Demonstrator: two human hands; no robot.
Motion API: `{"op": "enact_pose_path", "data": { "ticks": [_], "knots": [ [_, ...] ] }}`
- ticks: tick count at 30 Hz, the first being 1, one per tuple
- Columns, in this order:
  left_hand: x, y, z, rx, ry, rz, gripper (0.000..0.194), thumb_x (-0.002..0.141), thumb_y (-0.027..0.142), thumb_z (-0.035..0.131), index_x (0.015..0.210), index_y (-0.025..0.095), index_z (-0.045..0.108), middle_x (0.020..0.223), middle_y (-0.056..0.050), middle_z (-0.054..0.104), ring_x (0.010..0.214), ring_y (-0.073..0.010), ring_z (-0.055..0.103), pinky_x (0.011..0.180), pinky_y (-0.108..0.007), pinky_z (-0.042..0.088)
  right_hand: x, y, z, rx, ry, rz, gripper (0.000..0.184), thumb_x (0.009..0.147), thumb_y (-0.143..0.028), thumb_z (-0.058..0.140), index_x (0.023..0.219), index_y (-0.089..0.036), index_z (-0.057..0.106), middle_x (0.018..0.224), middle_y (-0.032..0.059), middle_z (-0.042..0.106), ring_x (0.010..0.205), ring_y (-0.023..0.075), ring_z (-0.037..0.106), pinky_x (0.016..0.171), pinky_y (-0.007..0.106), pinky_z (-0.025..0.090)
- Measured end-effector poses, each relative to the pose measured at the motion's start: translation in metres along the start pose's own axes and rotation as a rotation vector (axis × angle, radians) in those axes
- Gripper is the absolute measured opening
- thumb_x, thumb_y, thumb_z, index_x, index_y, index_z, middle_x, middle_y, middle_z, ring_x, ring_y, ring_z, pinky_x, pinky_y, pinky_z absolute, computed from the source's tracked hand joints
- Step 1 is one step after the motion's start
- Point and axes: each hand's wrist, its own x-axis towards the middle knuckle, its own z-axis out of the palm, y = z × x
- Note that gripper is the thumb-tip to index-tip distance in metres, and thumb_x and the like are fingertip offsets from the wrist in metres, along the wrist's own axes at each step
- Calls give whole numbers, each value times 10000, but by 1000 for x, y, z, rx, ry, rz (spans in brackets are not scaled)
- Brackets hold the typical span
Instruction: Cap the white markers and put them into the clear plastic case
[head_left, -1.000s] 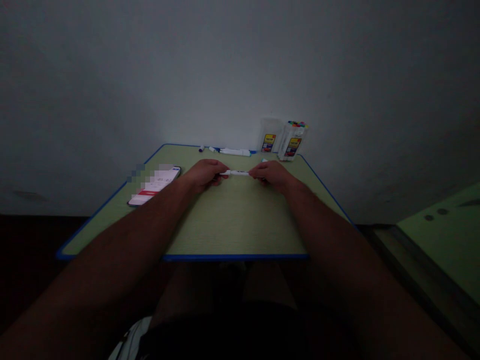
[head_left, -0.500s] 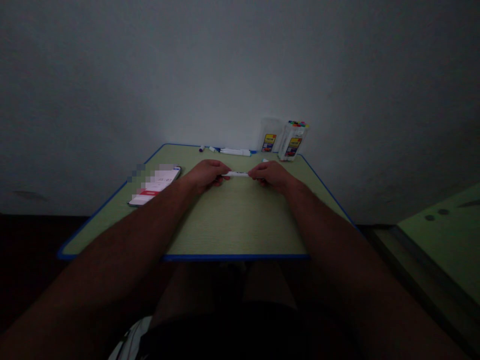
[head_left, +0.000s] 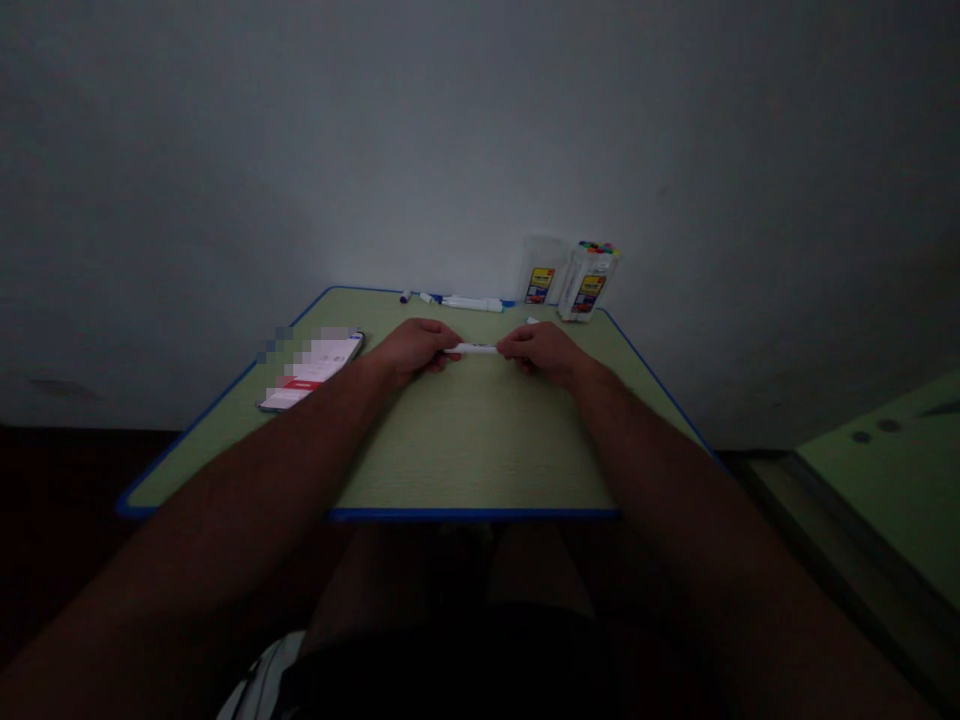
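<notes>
A white marker [head_left: 478, 349] with dark print lies level between my two hands, over the middle of the table. My left hand [head_left: 420, 348] pinches its left end, and my right hand [head_left: 541, 349] pinches its right end. Both ends are hidden by the fingers. Just behind my right hand, a small pale piece [head_left: 532, 321] shows in part; I cannot make out what it is. Farther back lie several white markers [head_left: 472, 304], a small white cap-like piece [head_left: 426, 298] and a dark purple cap [head_left: 406, 297].
A clear case [head_left: 591, 283] full of colored markers stands at the back right, beside another clear case [head_left: 541, 272] with a yellow label. A lit phone [head_left: 311, 372] lies left of my left forearm. The pale green table [head_left: 480, 450] has a blue edge and meets a grey wall [head_left: 450, 150].
Both hands keep their hold on the marker with almost no movement. The whole view has shifted very slightly.
</notes>
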Motion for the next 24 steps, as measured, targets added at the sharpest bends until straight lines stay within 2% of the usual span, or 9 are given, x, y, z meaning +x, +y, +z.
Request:
{"op": "enact_pose_path", "data": {
  "ticks": [4,10,15,24],
  "knots": [
    [2,-2,-2,7,56,-4,63,753,159,673,690,151,674,655,-52,663,444,-87,470,412,-221,339,-2,-4,1,102,16,-40,176,688,-264,815,767,-152,705,596,-10,614,482,68,479,422,189,371],
    [5,-3,-6,57,158,-49,56,765,179,645,726,173,685,613,-54,636,402,-102,438,386,-238,263,-6,-8,1,216,-10,-143,314,639,-219,820,920,-164,693,704,16,696,572,106,582,479,202,438],
    [6,-5,-6,56,165,-49,87,769,153,630,691,176,662,602,-50,617,413,-104,453,401,-238,297,-7,-8,3,271,-57,-208,342,644,-255,807,958,-178,696,837,39,743,652,122,638,510,209,464],
    [10,-8,-8,40,172,-44,69,753,140,647,698,182,650,602,-50,625,431,-110,476,429,-235,344,-7,-8,3,261,-71,-199,363,643,-256,811,984,-175,715,862,51,749,678,131,658,512,209,470]
  ]
}}
